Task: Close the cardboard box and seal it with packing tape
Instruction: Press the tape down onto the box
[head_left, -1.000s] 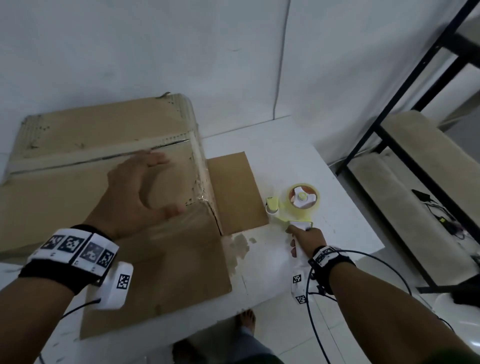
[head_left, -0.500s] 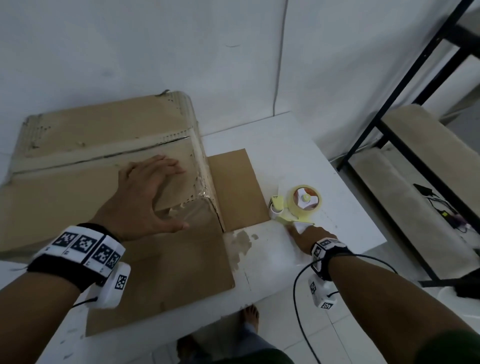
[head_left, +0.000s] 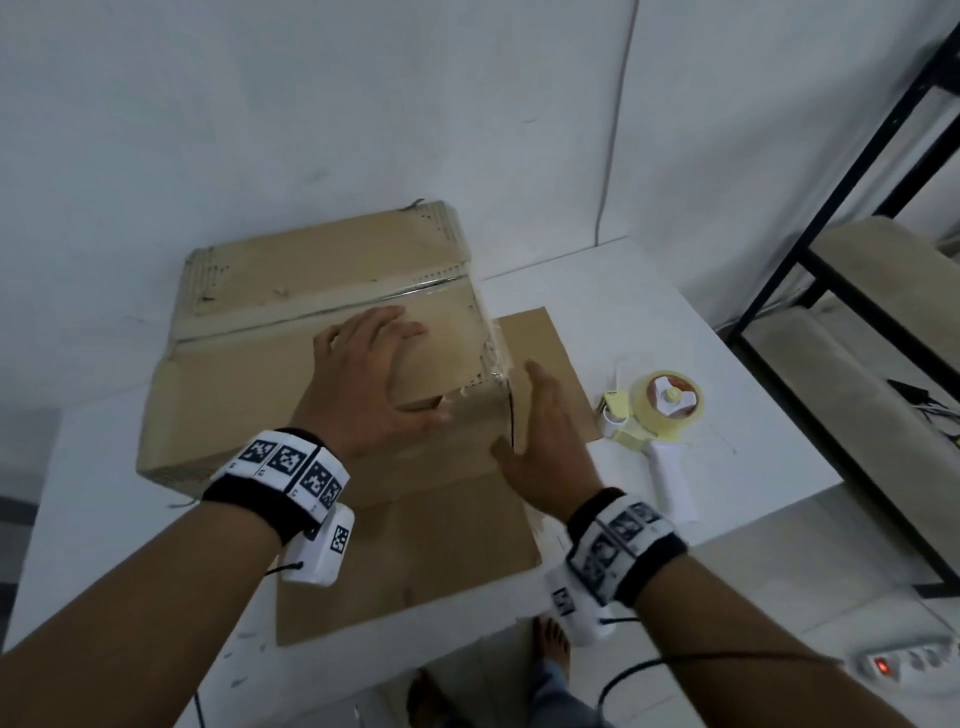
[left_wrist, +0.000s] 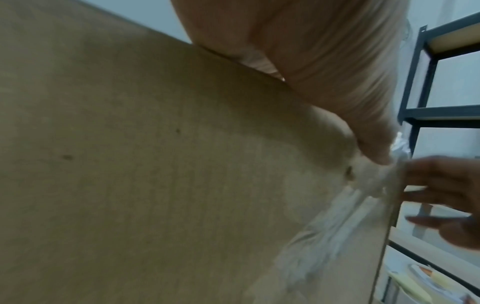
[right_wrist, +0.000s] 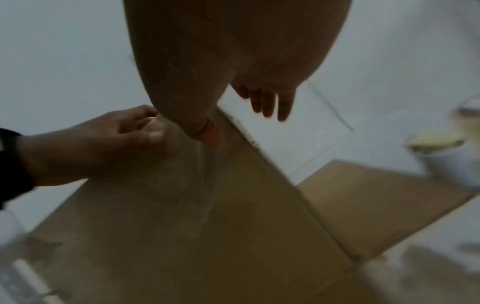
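Presently, one cardboard box (head_left: 322, 332) is recorded on a white table (head_left: 675, 322), toward ten o'clock of the head view, its back set close to a white wall (head_left: 311, 104). The top flaps are seen folded down, with a strip of clear tape (head_left: 332, 312) laid along the seam between them. Crumpled clear tape (head_left: 493, 358) is noted at the box's right-hand near corner, running down the front face in the left wrist view.

The left hand (head_left: 371, 379) is laid palm-down on the box top, fingers spread and straight toward twelve o'clock, the thumb (head_left: 421, 415) pressed at the near top edge. Nothing is gripped by it.

The right hand (head_left: 540, 441) is held flat against the box's right near corner, fingers extended toward twelve o'clock alongside the side face, the thumb placed on the front face. Nothing is clasped. Whether the fingertips touch the cardboard cannot be told, the right wrist view being dark and blurred.

The two hands are kept apart, on either side of the taped corner.

A tape dispenser (head_left: 660, 415) with a roll of packing tape (head_left: 667, 405) and a white handle (head_left: 672, 483) is listed lying on the table at three o'clock of the box, untouched. Flat cardboard sheets (head_left: 415, 561) are spread beneath and around the box. A black metal shelf rack (head_left: 831, 208) stands at two o'clock, and a power strip (head_left: 904, 662) with a lit red switch lies on the floor at five o'clock.
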